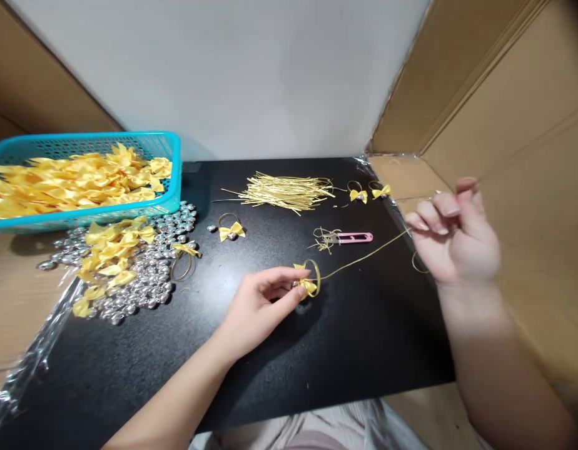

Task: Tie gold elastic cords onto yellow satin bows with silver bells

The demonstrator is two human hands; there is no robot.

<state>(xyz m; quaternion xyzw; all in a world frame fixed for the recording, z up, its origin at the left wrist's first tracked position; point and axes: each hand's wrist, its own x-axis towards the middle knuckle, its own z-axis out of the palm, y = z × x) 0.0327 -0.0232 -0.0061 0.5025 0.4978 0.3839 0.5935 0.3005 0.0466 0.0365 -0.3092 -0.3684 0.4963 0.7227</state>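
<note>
My left hand (263, 300) pinches a small yellow ribbon bow (308, 285) with a silver bead and a gold loop, low over the black board (317, 337). A gold cord (364, 255) runs taut from the bow up to my right hand (451, 234), whose fingers are pinched on the cord's end at the right. A pink thread cutter (352, 237) lies between the hands beside a small tangle of gold cord scraps (324, 237).
A teal basket (169, 181) full of yellow bows stands at the back left. Silver beads (148, 275) and loose bows are piled in front of it. A bundle of gold cords (286, 190), finished bows (230, 230) and cardboard walls (505, 112) surround the board.
</note>
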